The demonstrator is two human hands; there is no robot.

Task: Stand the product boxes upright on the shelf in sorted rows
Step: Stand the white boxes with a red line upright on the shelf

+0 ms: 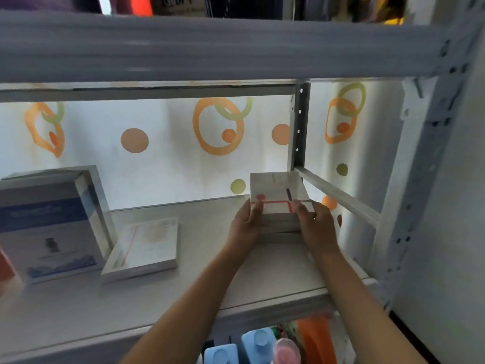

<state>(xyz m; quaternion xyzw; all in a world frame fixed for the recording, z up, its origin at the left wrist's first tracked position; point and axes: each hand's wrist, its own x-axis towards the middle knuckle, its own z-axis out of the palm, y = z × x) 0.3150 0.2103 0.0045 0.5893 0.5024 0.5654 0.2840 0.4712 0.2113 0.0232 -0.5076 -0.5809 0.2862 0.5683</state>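
Largest first: we have the shelf point(183, 271) board carrying everything. Well left of our grip stands a big blue-and-white box point(49, 227), upright, with a flat white box point(143, 248) lying beside it. Our left hand point(245, 222) and right hand point(316, 224) pinch the near corners of a small white box with red lines point(275, 193), topmost of a stack. It looks light, stiff, smooth cardboard; side edges seem safest.

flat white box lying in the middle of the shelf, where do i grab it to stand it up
Grip the flat white box by its two long side edges, coming from the front. It lies face-up on the shelf, its left edge close beside the upright blue box, so the near edge and right side are freest.
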